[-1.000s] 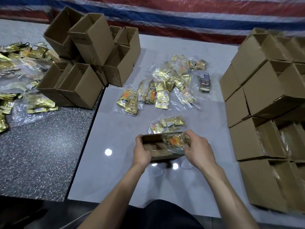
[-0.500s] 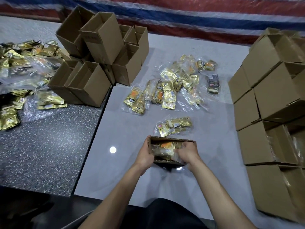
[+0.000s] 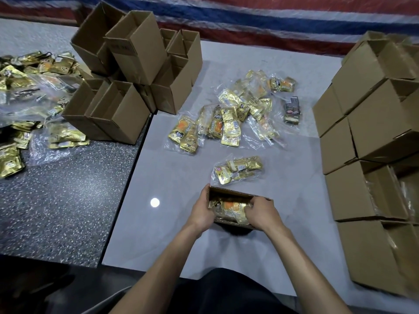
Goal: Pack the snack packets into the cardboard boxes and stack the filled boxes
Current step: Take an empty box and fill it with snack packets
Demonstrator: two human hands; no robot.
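Since second ago my right hand [image 3: 260,211] moved from box end to over its mouth, fingers curled on clear bag of gold snack packets [image 3: 229,208] inside. Pale grey tabletop [image 3: 172,234] beneath. Stack of brown cardboard boxes [image 3: 374,141] at right; pile of open empty brown boxes [image 3: 127,64] far left. Heap of gold packet bags [image 3: 233,116] mid-table. My left hand [image 3: 201,209] grips left end of small open brown cardboard box [image 3: 231,192].

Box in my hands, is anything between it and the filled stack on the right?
Nothing visible does. Only table surface lies between the box and the stacked boxes; the nearest packet bag sits beyond the box.
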